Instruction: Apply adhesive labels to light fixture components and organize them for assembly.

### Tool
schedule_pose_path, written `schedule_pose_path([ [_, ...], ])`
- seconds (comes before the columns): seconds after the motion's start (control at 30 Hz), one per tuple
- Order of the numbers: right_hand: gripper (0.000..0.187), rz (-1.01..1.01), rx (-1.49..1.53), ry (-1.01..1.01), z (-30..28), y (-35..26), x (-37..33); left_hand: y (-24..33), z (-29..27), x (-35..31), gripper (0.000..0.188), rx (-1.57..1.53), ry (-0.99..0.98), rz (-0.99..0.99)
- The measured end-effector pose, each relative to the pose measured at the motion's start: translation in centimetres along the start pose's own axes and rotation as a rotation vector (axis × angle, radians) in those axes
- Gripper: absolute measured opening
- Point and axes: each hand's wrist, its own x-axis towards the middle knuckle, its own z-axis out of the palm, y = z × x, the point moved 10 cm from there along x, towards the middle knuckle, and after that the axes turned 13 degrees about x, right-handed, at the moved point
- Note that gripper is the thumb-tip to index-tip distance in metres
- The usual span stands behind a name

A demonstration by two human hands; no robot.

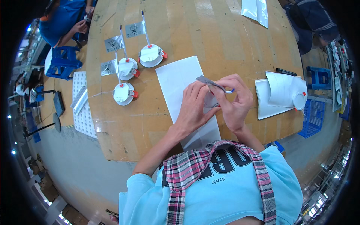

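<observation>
My left hand (pixel 194 103) and my right hand (pixel 239 99) meet over a white paper sheet (pixel 174 80) at the table's front. Fingers of both are closed on a silver label (pixel 204 80), folded beside a white cable (pixel 229 91) with a blue tip. Between my palms shows a pale surface, mostly hidden by the fingers; I cannot make out what it is. To the left stand several round white lamps, among them a far lamp (pixel 150 55) and a near lamp (pixel 123 93). They have red clips and upright white cables; silver labels (pixel 113 44) hang on cables like flags.
At the right lie white sheets (pixel 263 99), a small round white lamp (pixel 299 101) and a black marker (pixel 286 71). A silver bag (pixel 255 12) lies at the far edge. Two people sit across the table. Blue stools (pixel 64 62) and a blue crate (pixel 312 117) stand beside it.
</observation>
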Motion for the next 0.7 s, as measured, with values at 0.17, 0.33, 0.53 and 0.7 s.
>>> schedule_pose_path([
  [0.17,0.019,-0.129,-0.086,-0.08,1.9,-2.8,-0.6,1.5,-2.8,-0.3,0.045,-0.192,0.223,0.092],
  [0.33,0.025,-0.103,-0.034,-0.111,0.4,-3.9,-0.1,-2.6,1.0,-2.5,0.026,-1.022,-0.086,-0.322],
  [0.53,0.028,0.0,-0.074,-0.092,0.1,-1.7,-1.8,-1.2,2.1,-4.3,0.04,-1.124,-0.031,-0.297],
  [0.7,0.021,-0.002,-0.012,0.068,-4.1,0.0,-2.2,-4.1,-1.9,-8.5,0.046,-0.678,0.27,-0.468],
])
